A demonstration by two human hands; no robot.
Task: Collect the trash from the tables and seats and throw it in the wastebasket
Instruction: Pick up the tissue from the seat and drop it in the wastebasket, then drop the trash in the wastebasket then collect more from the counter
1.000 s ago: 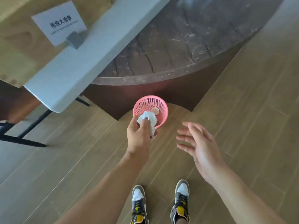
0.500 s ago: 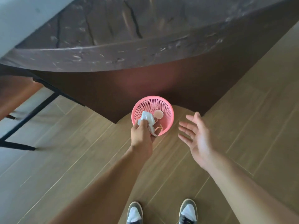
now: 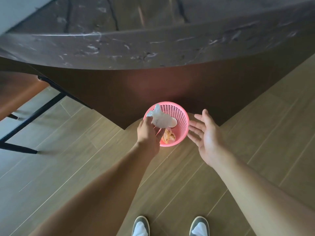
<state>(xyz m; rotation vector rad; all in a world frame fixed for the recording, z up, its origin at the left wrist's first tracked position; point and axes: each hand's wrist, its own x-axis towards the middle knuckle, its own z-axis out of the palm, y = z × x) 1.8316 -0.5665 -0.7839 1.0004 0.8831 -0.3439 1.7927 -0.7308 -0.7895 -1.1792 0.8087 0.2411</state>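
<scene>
Left hand (image 3: 148, 133) pinches the crumpled tissue (image 3: 160, 119) over the left rim of the basket (image 3: 179, 114). Right hand (image 3: 207, 138) open beside it. Tissue probably paper: light, soft, pinch any fold.

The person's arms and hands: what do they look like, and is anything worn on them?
The left forearm and right forearm are bare to the frame edge; no sleeve shows. The left hand and right hand carry no glove, watch, bracelet or ring that can be seen.
</scene>
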